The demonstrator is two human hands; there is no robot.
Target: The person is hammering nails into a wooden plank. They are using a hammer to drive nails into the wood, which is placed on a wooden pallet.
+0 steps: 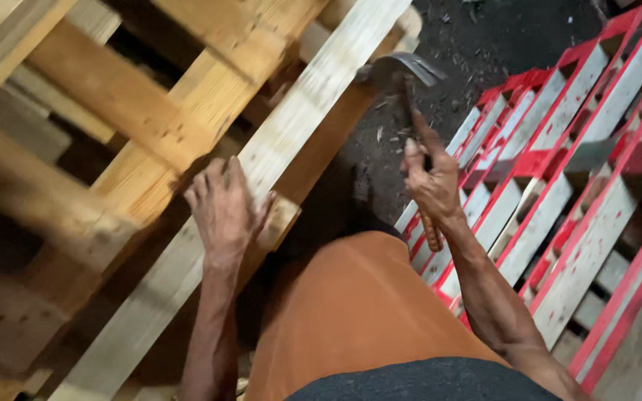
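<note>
Above right hand: hammer head; left hand flat on plank.

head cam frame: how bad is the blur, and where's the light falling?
Head view: soft all over; the hammer head and the wooden pallet at the left edge smear most, while the right hand and left hand are fairly legible. Light is warm and even on the pale plank; gaps under the boards go near black. No glare.

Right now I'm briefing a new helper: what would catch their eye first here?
The claw hammer, raised in the right hand at centre right above the dark floor. Next, the left hand pressing flat on a pale plank of the bare wooden pallet, and the red-painted pallets stacked at right.
</note>
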